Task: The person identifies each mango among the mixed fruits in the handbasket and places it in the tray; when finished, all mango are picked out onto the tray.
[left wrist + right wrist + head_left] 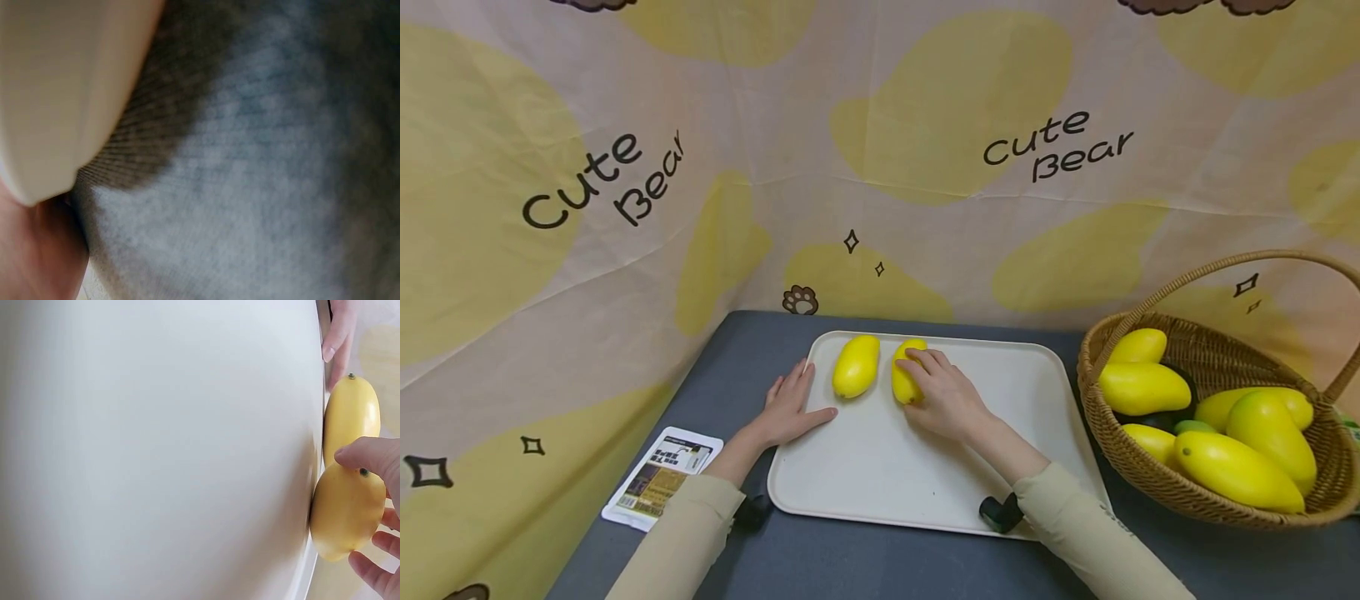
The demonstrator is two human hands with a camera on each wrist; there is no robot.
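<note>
**Two Mangoes on the Tray, One Under My Right Hand**

Head view: I watch my right hand (946, 398) curl its fingers round a yellow mango (906, 369) lying at the far left of the cream tray (1015, 433), grasping it from the right. A second mango (855, 365) lies just beside it to the left, apart from the first by a narrow gap. My left hand (790, 410) rests flat and relaxed on the tray's left edge, fingers straight, thumb stretched onto the tray, gripping nothing. At right, a wicker basket (1157, 475) with a hoop handle holds more yellow mangoes. A printed card (662, 477) lies on the dark grey table (737, 350) near the left, and a "Cute Bear" cloth (925, 167) hangs behind.

Left wrist view: very close and blurred; I make out only the tray's rounded rim (56, 100) over the grey table surface (262, 187), with a bit of my hand at the near corner.

Right wrist view: the tray's pale surface (156, 450) fills the frame. My thumb and fingers (369, 455) wrap the nearer mango (347, 512); the other mango (351, 415) sits beyond it, my left hand's fingertips (337, 334) past that.
</note>
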